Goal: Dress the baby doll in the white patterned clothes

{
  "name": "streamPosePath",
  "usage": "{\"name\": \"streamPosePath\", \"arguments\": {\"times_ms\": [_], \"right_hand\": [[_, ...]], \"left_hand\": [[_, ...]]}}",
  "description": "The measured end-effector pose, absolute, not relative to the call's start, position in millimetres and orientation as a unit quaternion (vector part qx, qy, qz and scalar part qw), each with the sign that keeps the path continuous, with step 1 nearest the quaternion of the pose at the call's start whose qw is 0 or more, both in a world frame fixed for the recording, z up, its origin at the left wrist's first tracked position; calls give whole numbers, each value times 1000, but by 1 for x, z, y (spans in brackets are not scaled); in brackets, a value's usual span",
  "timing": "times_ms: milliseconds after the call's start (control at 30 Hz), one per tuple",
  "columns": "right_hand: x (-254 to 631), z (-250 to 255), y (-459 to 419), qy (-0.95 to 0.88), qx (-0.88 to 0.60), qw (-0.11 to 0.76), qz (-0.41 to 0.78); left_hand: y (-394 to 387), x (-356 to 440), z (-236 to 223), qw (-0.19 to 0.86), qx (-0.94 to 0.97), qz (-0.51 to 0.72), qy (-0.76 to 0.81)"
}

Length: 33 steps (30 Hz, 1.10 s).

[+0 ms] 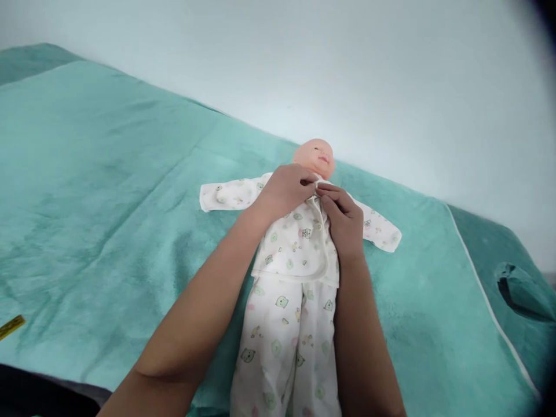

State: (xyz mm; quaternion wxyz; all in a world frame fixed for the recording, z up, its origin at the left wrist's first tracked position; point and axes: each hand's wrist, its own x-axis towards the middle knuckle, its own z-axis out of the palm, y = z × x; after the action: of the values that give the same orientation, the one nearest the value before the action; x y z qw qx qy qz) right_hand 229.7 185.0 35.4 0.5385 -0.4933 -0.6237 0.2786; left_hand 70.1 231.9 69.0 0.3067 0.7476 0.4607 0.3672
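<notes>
A baby doll [313, 156] lies on its back on a teal towel [108, 191], head toward the wall. It wears a white printed jacket [295, 243] and matching trousers [282, 341], sleeves spread out to both sides. My left hand [284, 191] rests on the doll's upper chest, fingers pinched on the jacket's front edge near the collar. My right hand [343, 217] lies right beside it, fingers curled and gripping the other side of the jacket opening. Both forearms reach in from the bottom of the view.
The towel covers a padded surface that runs against a pale wall [347, 69]. A white-piped towel edge [486, 301] runs along the right, with a dark opening [521, 289] beyond it. A yellow strip [11, 326] lies at the left edge.
</notes>
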Motion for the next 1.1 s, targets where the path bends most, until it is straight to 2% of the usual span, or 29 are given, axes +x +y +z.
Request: {"name": "streamPosePath", "arguments": {"times_ms": [267,567,1100], "right_hand": [[228,34,187,-605,-492,550,299],[230,31,192,-577,-518,558,296],[234,24,196,-576,-516,554,309]], "left_hand": [[236,76,60,303,729,389,475],[232,78,58,496,593,456,442],[232,73,59,498,618,428,432]]}}
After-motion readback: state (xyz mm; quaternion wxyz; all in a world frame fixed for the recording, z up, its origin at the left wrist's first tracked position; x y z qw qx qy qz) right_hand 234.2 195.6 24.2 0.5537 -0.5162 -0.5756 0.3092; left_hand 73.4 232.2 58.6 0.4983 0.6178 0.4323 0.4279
